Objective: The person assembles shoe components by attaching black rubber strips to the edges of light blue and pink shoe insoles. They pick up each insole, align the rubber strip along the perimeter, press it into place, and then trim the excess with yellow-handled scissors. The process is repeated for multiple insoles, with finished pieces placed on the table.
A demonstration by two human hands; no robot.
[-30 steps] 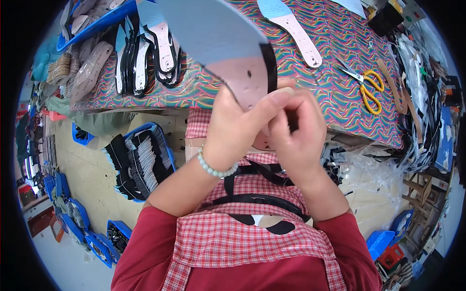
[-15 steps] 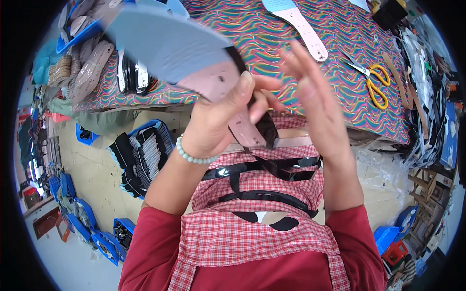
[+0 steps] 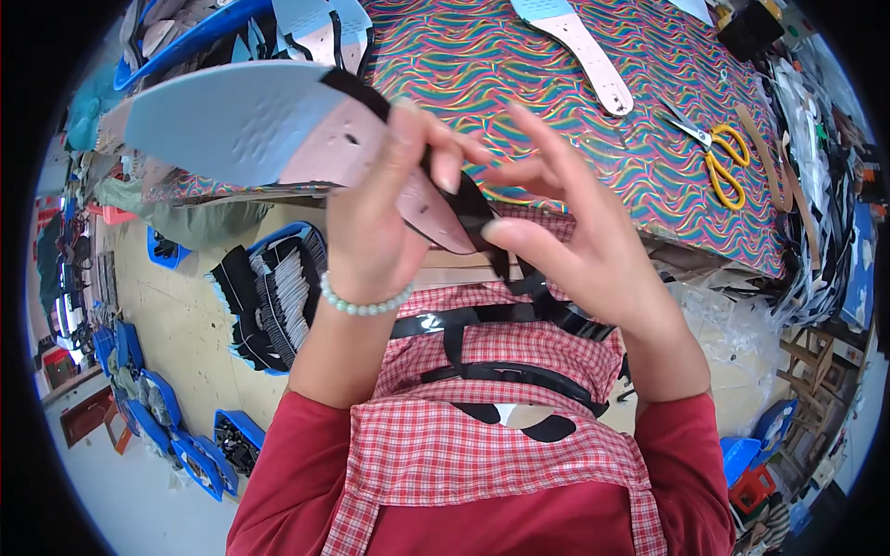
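A shoe insole (image 3: 218, 125), light blue at the toe and pink toward the heel, hangs tilted in my left hand (image 3: 366, 227), which is closed around its pink part. A glossy black strip (image 3: 468, 206) runs along the insole's far edge and past the heel. Beside the heel end is my right hand (image 3: 593, 246), fingers spread and thumb tip at the black strip; whether it presses on it I cannot tell. More black strips (image 3: 440, 320) lie across the checked apron on my lap.
On the wavy-patterned table lie another insole (image 3: 593, 65) and yellow-handled scissors (image 3: 728, 167). Several insoles (image 3: 315, 32) sit at the upper left by a blue bin (image 3: 171, 51). A blue basket of black-edged insoles (image 3: 278, 296) stands lower left. Plastic strips (image 3: 820, 176) hang at the right.
The insole has swung lower and to the left, its toe dropping, along with my left hand. My right hand has come down and inward, its thumb now at the heel end.
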